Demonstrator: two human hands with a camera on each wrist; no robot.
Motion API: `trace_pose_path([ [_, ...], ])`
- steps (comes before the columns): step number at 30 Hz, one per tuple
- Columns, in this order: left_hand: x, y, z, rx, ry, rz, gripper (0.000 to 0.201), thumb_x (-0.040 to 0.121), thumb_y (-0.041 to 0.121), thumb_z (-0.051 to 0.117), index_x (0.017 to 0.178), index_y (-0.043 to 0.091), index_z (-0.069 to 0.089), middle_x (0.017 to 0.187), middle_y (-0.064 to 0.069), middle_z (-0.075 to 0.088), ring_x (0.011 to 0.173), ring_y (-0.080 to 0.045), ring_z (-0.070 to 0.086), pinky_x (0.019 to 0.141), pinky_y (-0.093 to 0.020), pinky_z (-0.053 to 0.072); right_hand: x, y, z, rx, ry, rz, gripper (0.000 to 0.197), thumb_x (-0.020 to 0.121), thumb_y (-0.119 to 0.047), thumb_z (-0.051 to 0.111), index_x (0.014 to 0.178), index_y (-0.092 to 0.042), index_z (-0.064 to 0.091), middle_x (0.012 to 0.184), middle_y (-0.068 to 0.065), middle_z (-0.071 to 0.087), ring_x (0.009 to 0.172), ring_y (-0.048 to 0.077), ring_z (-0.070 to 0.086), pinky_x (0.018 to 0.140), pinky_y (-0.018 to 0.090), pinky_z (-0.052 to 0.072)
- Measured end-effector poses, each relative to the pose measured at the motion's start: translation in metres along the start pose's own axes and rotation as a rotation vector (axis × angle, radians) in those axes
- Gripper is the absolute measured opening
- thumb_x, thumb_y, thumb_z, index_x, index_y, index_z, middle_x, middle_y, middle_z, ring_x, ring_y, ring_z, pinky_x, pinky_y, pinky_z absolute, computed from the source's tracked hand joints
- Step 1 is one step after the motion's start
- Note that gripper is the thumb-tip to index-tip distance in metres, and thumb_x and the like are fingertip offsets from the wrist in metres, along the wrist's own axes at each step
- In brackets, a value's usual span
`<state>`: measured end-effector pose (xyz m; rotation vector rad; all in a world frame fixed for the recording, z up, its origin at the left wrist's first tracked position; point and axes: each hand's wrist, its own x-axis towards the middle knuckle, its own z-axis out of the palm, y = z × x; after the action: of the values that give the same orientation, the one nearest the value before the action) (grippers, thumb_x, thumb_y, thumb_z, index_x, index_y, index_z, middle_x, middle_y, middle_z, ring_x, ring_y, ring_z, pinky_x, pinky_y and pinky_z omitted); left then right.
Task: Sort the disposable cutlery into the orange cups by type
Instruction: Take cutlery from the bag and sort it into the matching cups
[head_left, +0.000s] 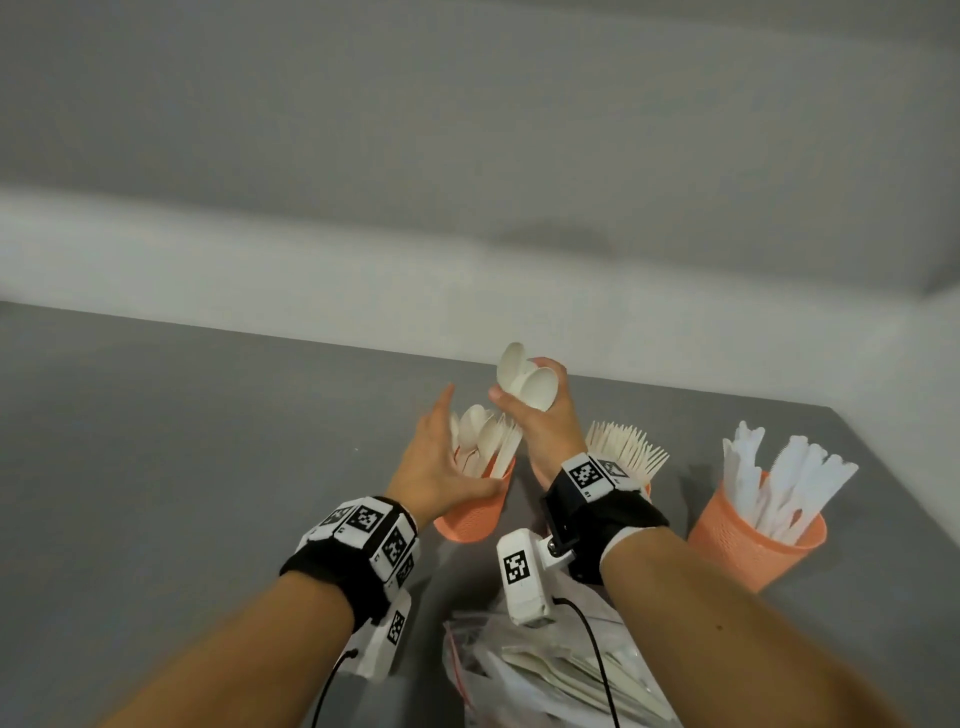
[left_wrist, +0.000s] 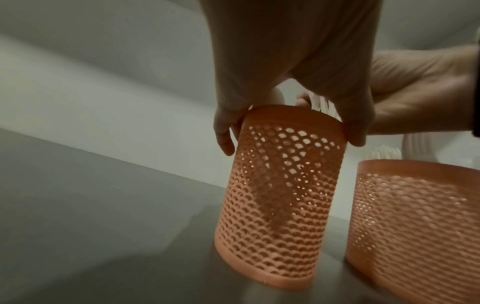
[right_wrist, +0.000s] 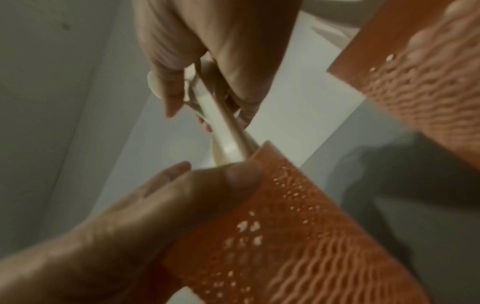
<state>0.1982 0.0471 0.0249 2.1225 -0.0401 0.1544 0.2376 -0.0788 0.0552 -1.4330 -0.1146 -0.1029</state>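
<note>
My left hand (head_left: 436, 467) grips the rim of an orange mesh cup (head_left: 475, 517) that holds several white spoons (head_left: 480, 439). In the left wrist view its thumb and fingers (left_wrist: 223, 133) clamp that cup (left_wrist: 278, 195) at the top. Just above it, my right hand (head_left: 545, 431) holds a bunch of spoons (head_left: 524, 382), bowls up. In the right wrist view their handles (right_wrist: 223, 123) reach down to the cup's rim (right_wrist: 259, 205). A middle cup with forks (head_left: 628, 447) is mostly hidden behind my right wrist. A third cup (head_left: 753, 540) at the right holds knives (head_left: 789, 483).
A clear plastic bag (head_left: 545, 670) with more white cutlery lies on the grey table (head_left: 182, 441) near me, between my forearms. A pale wall (head_left: 467, 130) runs along the table's far edge. The fork cup (left_wrist: 415, 226) stands close to the right of the spoon cup.
</note>
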Motion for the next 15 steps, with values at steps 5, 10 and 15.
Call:
trace_pose_path([
  [5, -0.007, 0.0, 0.002, -0.008, 0.012, -0.047, 0.122, 0.058, 0.023, 0.086, 0.148, 0.021, 0.004, 0.145, -0.005, 0.027, 0.134, -0.017, 0.03, 0.097, -0.021, 0.025, -0.006, 0.0, -0.002, -0.179, -0.089, -0.086, 0.035, 0.088, -0.019, 0.059, 0.119, -0.031, 0.049, 0.087, 0.0, 0.057, 0.087, 0.016, 0.058, 0.083, 0.027, 0.046],
  [10, -0.007, 0.001, 0.002, -0.014, 0.009, -0.055, 0.121, 0.06, 0.02, 0.085, 0.148, 0.02, 0.002, 0.142, -0.007, 0.028, 0.134, -0.019, 0.03, 0.099, -0.023, 0.026, -0.015, 0.004, -0.002, -0.611, -0.404, 0.034, 0.042, 0.102, -0.027, 0.027, 0.142, -0.017, 0.034, 0.15, 0.003, 0.033, 0.14, 0.015, 0.028, 0.113, 0.024, 0.019],
  [15, -0.02, 0.014, -0.008, 0.04, -0.028, -0.051, 0.129, 0.057, 0.032, 0.087, 0.148, 0.022, -0.004, 0.142, -0.006, 0.023, 0.132, -0.016, 0.028, 0.106, -0.031, 0.028, -0.03, -0.034, -0.012, -0.472, -0.387, -0.005, 0.047, 0.1, -0.039, 0.021, 0.146, -0.027, 0.022, 0.152, -0.005, 0.023, 0.139, 0.006, 0.024, 0.109, 0.02, 0.016],
])
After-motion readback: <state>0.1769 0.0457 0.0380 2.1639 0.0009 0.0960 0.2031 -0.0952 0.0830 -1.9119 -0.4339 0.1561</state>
